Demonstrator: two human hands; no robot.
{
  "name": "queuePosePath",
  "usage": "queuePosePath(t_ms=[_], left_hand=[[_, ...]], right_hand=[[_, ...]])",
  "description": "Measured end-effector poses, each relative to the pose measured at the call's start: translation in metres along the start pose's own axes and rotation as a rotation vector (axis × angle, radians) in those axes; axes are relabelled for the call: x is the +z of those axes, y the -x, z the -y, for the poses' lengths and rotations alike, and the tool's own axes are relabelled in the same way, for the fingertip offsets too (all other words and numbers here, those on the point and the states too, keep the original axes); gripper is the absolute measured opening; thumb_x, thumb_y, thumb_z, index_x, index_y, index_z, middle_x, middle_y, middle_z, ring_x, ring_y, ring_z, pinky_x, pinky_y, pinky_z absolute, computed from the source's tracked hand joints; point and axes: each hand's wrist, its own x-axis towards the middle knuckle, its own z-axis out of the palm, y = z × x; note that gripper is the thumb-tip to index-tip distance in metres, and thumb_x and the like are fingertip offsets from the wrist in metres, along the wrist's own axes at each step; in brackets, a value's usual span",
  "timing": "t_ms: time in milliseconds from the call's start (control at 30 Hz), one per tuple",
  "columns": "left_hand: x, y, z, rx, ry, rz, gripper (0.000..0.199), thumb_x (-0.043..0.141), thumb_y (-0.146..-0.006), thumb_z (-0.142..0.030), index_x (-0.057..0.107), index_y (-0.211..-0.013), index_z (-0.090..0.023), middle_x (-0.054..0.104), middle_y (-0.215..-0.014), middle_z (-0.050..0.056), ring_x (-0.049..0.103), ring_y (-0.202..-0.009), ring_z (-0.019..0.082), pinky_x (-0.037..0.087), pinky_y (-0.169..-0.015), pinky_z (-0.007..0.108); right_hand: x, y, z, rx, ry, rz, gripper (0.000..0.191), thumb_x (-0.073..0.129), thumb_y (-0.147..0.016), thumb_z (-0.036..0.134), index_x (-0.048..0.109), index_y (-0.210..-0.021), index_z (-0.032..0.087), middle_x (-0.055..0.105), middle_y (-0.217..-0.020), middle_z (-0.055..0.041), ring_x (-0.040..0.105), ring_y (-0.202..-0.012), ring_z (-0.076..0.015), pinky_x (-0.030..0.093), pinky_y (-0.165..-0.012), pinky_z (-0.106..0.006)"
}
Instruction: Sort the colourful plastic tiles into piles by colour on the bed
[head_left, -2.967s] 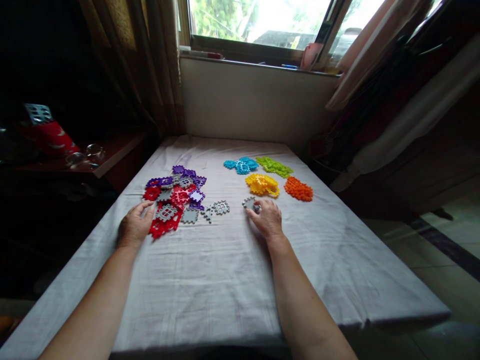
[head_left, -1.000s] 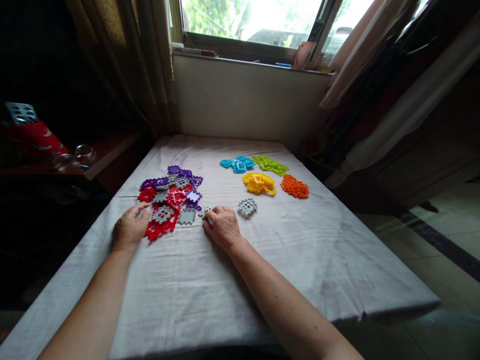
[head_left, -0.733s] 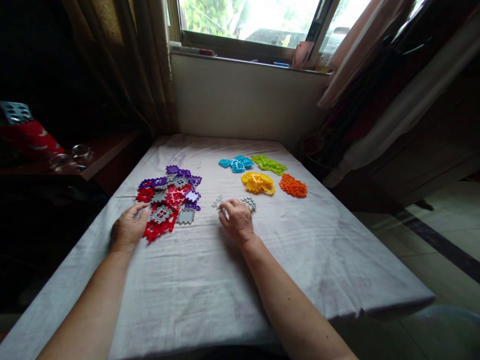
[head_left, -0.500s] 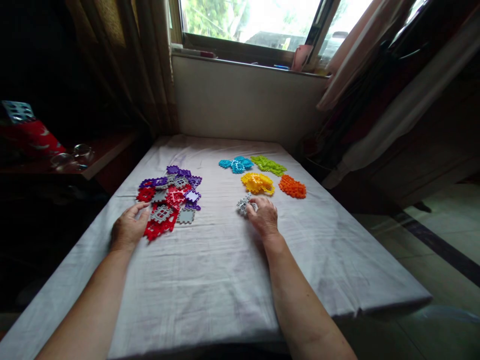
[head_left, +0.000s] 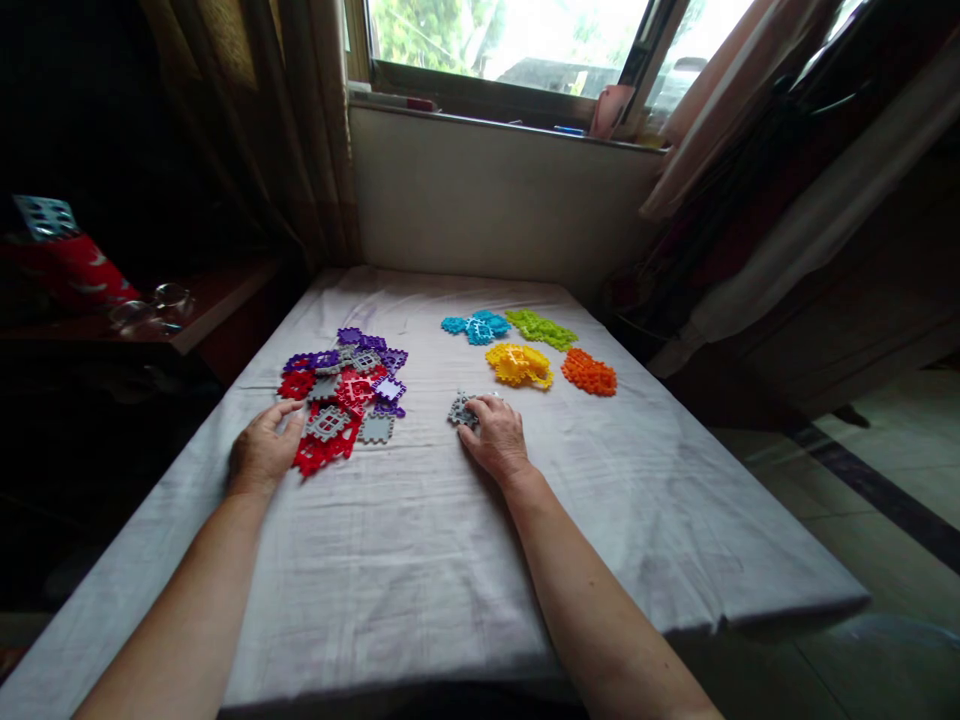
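Observation:
My left hand [head_left: 262,447] rests at the left edge of a mixed pile, its thumb and fingers slightly apart with nothing seen between them. In that pile lie red interlocking tiles [head_left: 324,455], purple interlocking tiles [head_left: 394,360] and grey ones, among them a solid grey square tile [head_left: 377,428]. Right of the pile, my right hand [head_left: 496,438] has its fingers closed over a grey interlocking tile [head_left: 460,408] at the cloth. The fingers partly cover it, so whether more than one tile is there cannot be made out.
Beyond my right hand lie separate heaps of yellow tiles [head_left: 519,366], blue tiles [head_left: 478,327], lime-green tiles [head_left: 541,329] and orange tiles [head_left: 589,373]. A pale cloth covers the table [head_left: 390,570]. Eyeglasses [head_left: 154,310] sit on a side surface at left.
My right hand has slid left across the cloth, and the grey tile under its fingers has moved with it. My left hand has stayed by the pile.

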Motion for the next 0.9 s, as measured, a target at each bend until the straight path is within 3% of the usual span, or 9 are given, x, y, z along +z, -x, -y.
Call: queuePosePath(t_ms=[233, 400, 567, 733, 900], left_hand=[[0.0, 0.001, -0.001, 0.017, 0.015, -0.004, 0.032, 0.056, -0.083, -0.042, 0.073, -0.105, -0.026, 0.073, -0.117, 0.003, 0.066, -0.11, 0.025, 0.05, -0.097, 0.034], [-0.003, 0.002, -0.007, -0.021, 0.017, 0.02, 0.032, 0.056, -0.083, -0.04, 0.073, -0.105, -0.025, 0.073, -0.119, 0.005, 0.066, -0.112, 0.027, 0.05, -0.1, 0.04], [-0.006, 0.002, -0.008, 0.006, 0.052, 0.059, 0.031, 0.056, -0.081, -0.043, 0.073, -0.099, -0.024, 0.073, -0.117, 0.006, 0.066, -0.113, 0.027, 0.049, -0.102, 0.04], [-0.004, -0.002, 0.002, 0.108, 0.028, 0.124, 0.03, 0.059, -0.078, -0.047, 0.072, -0.091, -0.024, 0.072, -0.121, 0.007, 0.064, -0.118, 0.027, 0.045, -0.107, 0.04], [-0.003, -0.005, 0.011, 0.18, -0.115, 0.245, 0.043, 0.066, -0.076, -0.054, 0.072, -0.107, -0.025, 0.067, -0.13, 0.011, 0.061, -0.123, 0.032, 0.043, -0.108, 0.047]], right_hand=[[-0.002, 0.003, 0.017, -0.066, 0.002, -0.058, 0.039, 0.064, -0.087, 0.033, 0.066, -0.125, 0.023, 0.059, -0.138, -0.0118, 0.051, -0.123, -0.0275, 0.036, -0.103, -0.042], [0.006, 0.002, 0.065, -0.368, -0.037, 0.106, 0.036, 0.058, -0.092, 0.033, 0.064, -0.127, 0.025, 0.063, -0.134, -0.0073, 0.053, -0.121, -0.0238, 0.039, -0.102, -0.039], [0.02, -0.002, 0.098, -0.45, 0.023, 0.165, 0.029, 0.059, -0.092, 0.038, 0.069, -0.117, 0.025, 0.058, -0.14, -0.0078, 0.05, -0.124, -0.0257, 0.042, -0.098, -0.04], [0.022, 0.006, 0.096, -0.441, 0.003, 0.17, 0.018, 0.056, -0.096, 0.03, 0.072, -0.1, 0.023, 0.065, -0.13, -0.0055, 0.054, -0.117, -0.0226, 0.044, -0.093, -0.036], [0.007, 0.012, 0.066, -0.395, -0.086, -0.026, 0.018, 0.054, -0.098, 0.028, 0.071, -0.096, 0.023, 0.067, -0.126, -0.0065, 0.056, -0.116, -0.0205, 0.041, -0.099, -0.035]])
